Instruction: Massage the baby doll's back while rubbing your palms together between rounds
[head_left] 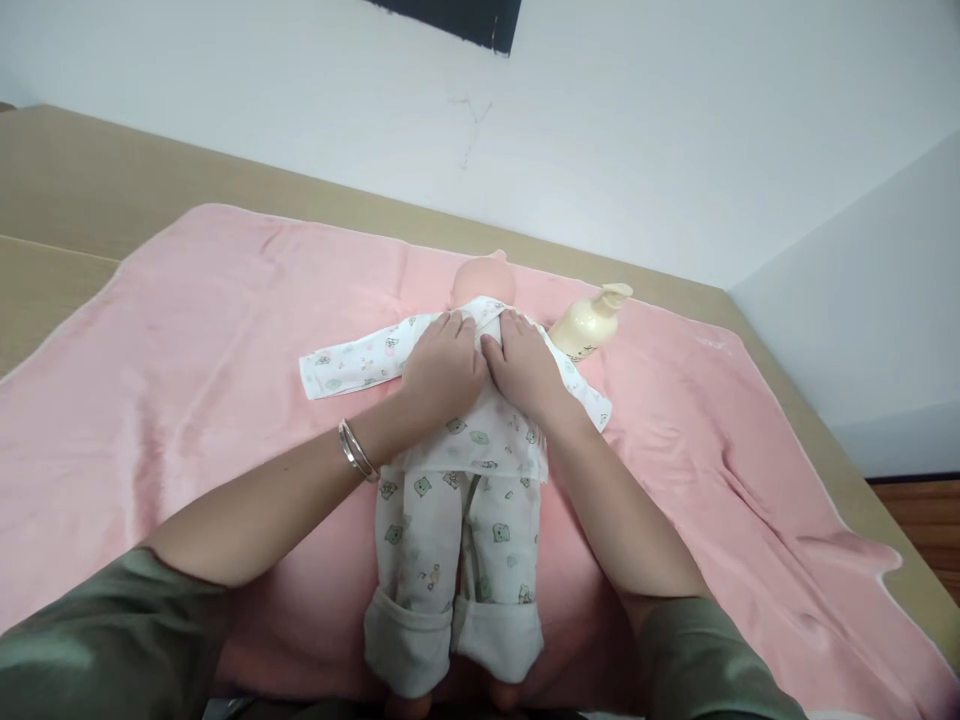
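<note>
A baby doll (484, 282) lies on the pink blanket (247, 290), its head away from me and its feet at my side. It wears a white printed shirt (487, 440) and matching trousers (499, 525) with turned-up cuffs. My left hand (444, 365) rests flat on the left of the shirt's upper part, fingers stretched toward the collar. Beside it, my right hand (526, 365) also lies flat on the cloth, its thumb close to the left hand. The palms hide part of the doll's torso. Both sleeves spread outward.
A cream pump bottle (589, 325) is on the blanket, right of the doll's shoulder. Under the blanket is a wooden tabletop (142, 165), which meets a white wall (637, 130) at the back. A dark panel (465, 18) shows high on the wall.
</note>
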